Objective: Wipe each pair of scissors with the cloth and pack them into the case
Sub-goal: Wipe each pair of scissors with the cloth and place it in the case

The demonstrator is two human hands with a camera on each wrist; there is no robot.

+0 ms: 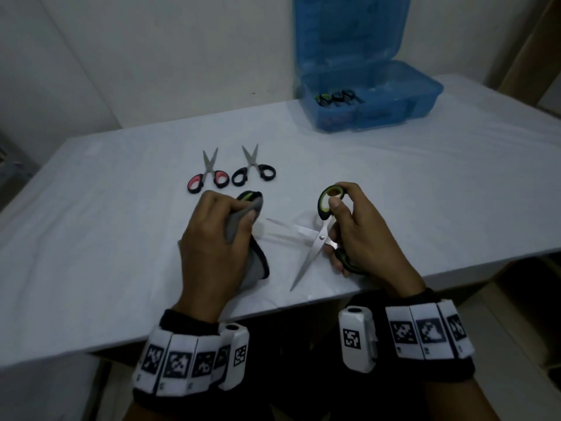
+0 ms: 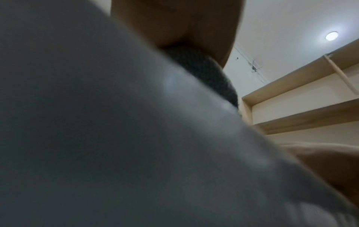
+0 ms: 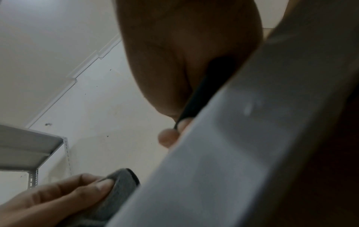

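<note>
- Holding the green-handled scissors [image 1: 321, 235] open in an X over the worktop [image 1: 425, 192], your right hand [image 1: 361, 232] has its thumb curled against the upper loop and its fingers wrapped round the lower loop near the front edge.
- Your left hand [image 1: 212, 244] is closed round the grey cloth [image 1: 243, 238], bunched between thumb and fingers, just left of the spread blades; whether cloth and steel touch, you cannot tell from here.
- Expect the scissors to feel light and rigid, with hard steel blades that are slick and sharp at edge and tip. Take hold at the rubbery handle loops, never the blades, and wipe from the pivot outward with the cloth folded thick over the edge.
- The cloth is soft and limp, so it drapes and slips; a bunched grip like yours suits it.
- Two more pairs lie flat further back, apart from each other: the red-handled scissors [image 1: 208, 176] and the black-handled scissors [image 1: 253, 170], blades pointing away from you. A further green and black handle [image 1: 249, 196] peeks out beyond your left knuckles.
- The blue case [image 1: 373, 95] stands open at the far right of the worktop, lid upright, with dark-handled scissors [image 1: 335, 97] already inside. It looks like thin translucent plastic, light enough to slide if nudged.
- No brand, label or writing is legible on scissors, cloth or case; the only printed marks are the square black-and-white coded tags on your wristbands [image 1: 425, 332].
</note>
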